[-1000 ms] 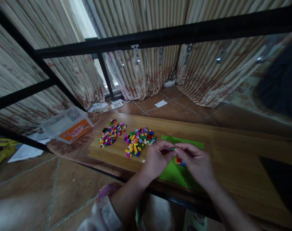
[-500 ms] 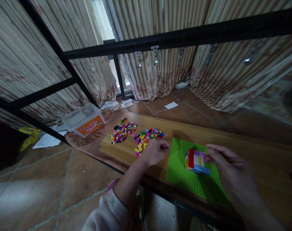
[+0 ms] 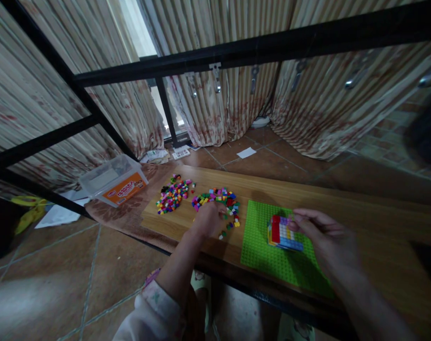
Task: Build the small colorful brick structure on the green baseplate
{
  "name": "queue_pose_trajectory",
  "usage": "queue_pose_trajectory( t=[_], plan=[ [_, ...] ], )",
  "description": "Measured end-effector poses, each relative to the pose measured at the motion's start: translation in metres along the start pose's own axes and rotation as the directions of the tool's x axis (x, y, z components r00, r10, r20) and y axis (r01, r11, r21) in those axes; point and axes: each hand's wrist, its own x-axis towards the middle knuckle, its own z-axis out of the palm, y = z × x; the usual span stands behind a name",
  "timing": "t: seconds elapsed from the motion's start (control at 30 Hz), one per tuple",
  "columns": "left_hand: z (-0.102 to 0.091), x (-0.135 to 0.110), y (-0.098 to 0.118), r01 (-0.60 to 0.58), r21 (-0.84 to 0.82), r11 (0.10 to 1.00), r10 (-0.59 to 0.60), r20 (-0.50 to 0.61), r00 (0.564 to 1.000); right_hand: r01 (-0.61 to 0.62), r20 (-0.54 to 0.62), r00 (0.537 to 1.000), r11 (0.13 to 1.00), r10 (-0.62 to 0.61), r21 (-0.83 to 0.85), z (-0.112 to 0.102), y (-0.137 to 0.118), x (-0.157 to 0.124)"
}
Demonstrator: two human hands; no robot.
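My left hand (image 3: pixel 208 219) hangs over the near part of a loose pile of small coloured toy bricks (image 3: pixel 218 193). Its fingers are bent downward, and their tips are mostly hidden. A block-shaped build of toy bricks (image 3: pixel 284 235), with red, white, yellow and blue on top, is on the green baseplate (image 3: pixel 256 251). My right hand (image 3: pixel 320 232) comes in from the right, thumb and forefinger pinched on a small purple brick (image 3: pixel 290 219) at the far right corner of the build. Whether that brick is pressed down is unclear.
A second brick pile (image 3: pixel 172 195) lies further left on the wooden board (image 3: pixel 272 192). Beyond it stands a clear plastic tub (image 3: pixel 114 180) with an orange label. A black metal rail (image 3: pixel 236 53) crosses in front of striped curtains (image 3: pixel 243 99).
My left hand has moved left from beside the baseplate, back over the pile, uncovering several loose bricks. My right hand stays by the build's corner. The view has shifted slightly.
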Motion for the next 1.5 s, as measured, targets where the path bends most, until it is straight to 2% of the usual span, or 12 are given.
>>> queue_pose_trajectory(
  t=[0.13, 0.33, 0.43, 0.63, 0.77, 0.87, 1.03, 1.23, 1.4, 1.5],
  plan=[
    [0.002, 0.005, -0.002, 0.008, 0.080, 0.997, -0.004, -0.055, 0.998, -0.001, 0.004, 1.000, 0.997, 0.001, 0.072, -0.001, 0.002, 0.002],
    [0.016, 0.012, 0.003, -0.062, 0.179, 0.982, 0.060, 0.016, 0.998, 0.021, 0.047, 0.999, 0.994, -0.026, 0.107, -0.002, -0.003, 0.000],
    [0.016, 0.013, 0.007, -0.050, 0.212, 0.976, 0.049, 0.008, 0.999, 0.038, 0.059, 0.997, 0.995, -0.044, 0.094, -0.003, -0.007, 0.000],
    [0.014, 0.014, 0.009, -0.032, 0.274, 0.961, 0.024, 0.032, 0.999, 0.038, 0.066, 0.997, 0.999, -0.038, -0.004, -0.008, -0.006, 0.001],
    [0.018, 0.016, 0.007, -0.012, 0.303, 0.953, 0.005, 0.025, 1.000, 0.148, 0.030, 0.989, 0.975, -0.145, -0.168, -0.013, -0.001, 0.005],
    [0.020, 0.017, 0.006, 0.016, 0.292, 0.956, -0.008, -0.030, 1.000, 0.182, 0.015, 0.983, 0.953, -0.184, -0.244, -0.018, 0.004, 0.009],
    [0.015, 0.017, 0.009, 0.025, 0.227, 0.974, -0.006, -0.080, 0.997, 0.197, 0.100, 0.979, 0.942, -0.176, -0.272, -0.016, 0.010, 0.008],
    [0.013, 0.019, 0.014, -0.004, 0.104, 0.995, 0.014, -0.100, 0.995, 0.417, 0.253, 0.906, 0.819, -0.340, -0.395, -0.010, 0.004, 0.000],
    [0.018, 0.019, 0.013, -0.032, 0.011, 0.999, 0.033, -0.145, 0.989, 0.511, 0.291, 0.859, 0.734, -0.422, -0.447, -0.010, 0.001, -0.002],
    [0.022, 0.018, 0.015, -0.035, -0.103, 0.994, 0.019, -0.158, 0.987, 0.567, 0.330, 0.823, 0.694, -0.462, -0.443, -0.005, 0.002, -0.003]
  ],
)
